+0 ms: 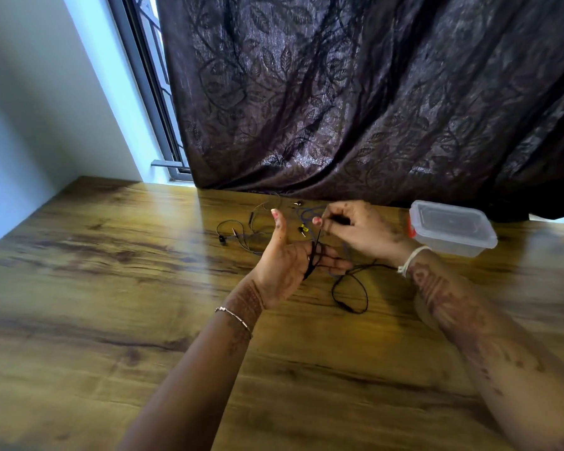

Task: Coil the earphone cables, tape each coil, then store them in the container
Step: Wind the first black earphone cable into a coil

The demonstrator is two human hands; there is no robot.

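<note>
Head view: left hand point(285, 260) is flat, fingers straight, thumb up. It's my spool, so the black earphone cable point(313, 259) wraps round the fingers and the loop size stays even. Right hand point(355, 227) pinches the cable just above the wraps, thumb and forefinger, to feed turns. Cable is thin, dark, limp; its unwound tail lies looped on the table point(111, 271) below my right wrist. Other earphones point(241, 234) lie tangled behind. Container point(453, 229) sits right, lid on. Coiling step, I'd say; no tape yet.
</note>
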